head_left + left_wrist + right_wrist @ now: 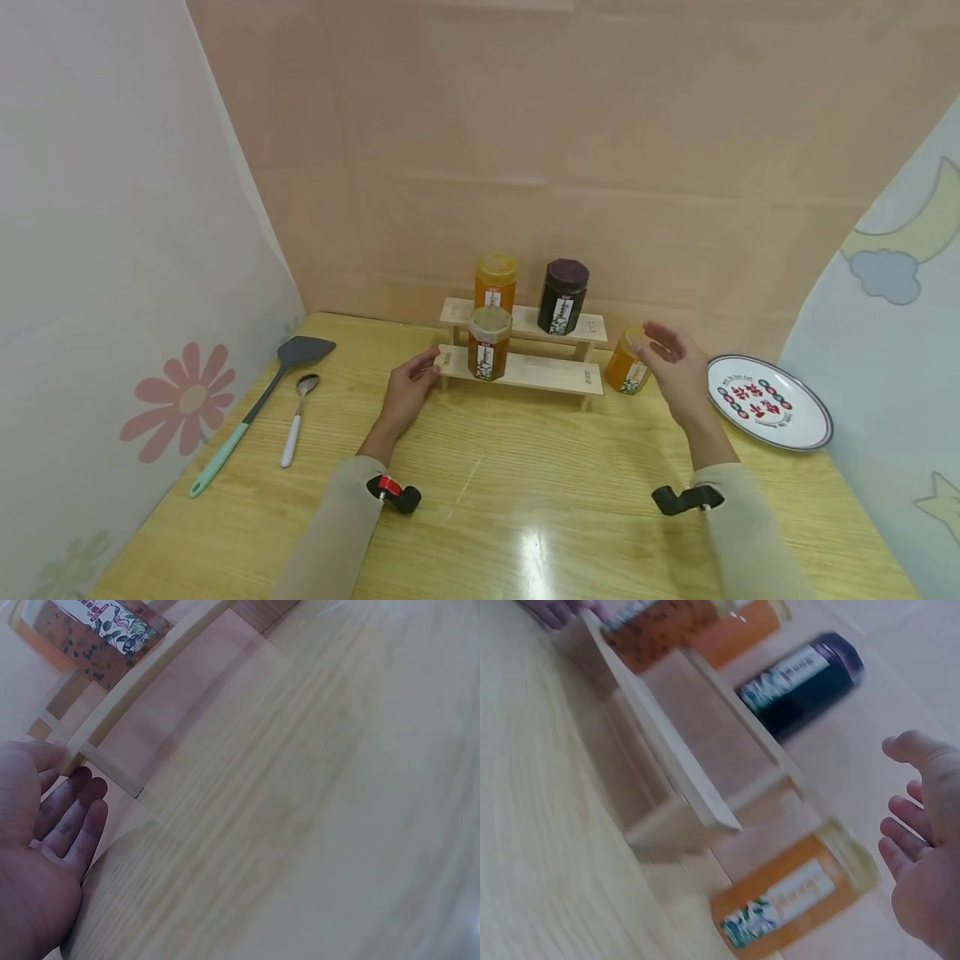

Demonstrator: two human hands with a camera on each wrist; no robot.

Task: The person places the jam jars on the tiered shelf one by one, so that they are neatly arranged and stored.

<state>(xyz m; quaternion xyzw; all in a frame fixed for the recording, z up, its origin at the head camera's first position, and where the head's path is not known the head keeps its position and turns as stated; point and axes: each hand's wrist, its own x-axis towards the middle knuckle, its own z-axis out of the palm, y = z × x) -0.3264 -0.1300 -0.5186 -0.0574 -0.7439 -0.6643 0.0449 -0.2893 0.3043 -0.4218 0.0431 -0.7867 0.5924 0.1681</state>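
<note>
A two-tier wooden rack (551, 372) stands toward the back of the table. My left hand (411, 385) pinches the left end of its lower board, thumb and index finger at the board's edge (112, 701). On that board sits a jar with dark bits in amber (488, 350). The upper board carries a yellow-lidded orange jar (495, 279) and a dark purple jar (562, 298). Right of the rack, another orange jar (791, 896) stands on the table. My right hand (677, 371) hovers beside its lid, fingers spread and loosely bent, with a gap to the jar in the right wrist view.
A white plate (810, 421) with red lettering lies to the right, past my right hand. On the left are a spatula (258, 404) with a mint handle and a spoon (296, 425) with a white handle. Fabric-like walls (570, 150) close off the back and sides.
</note>
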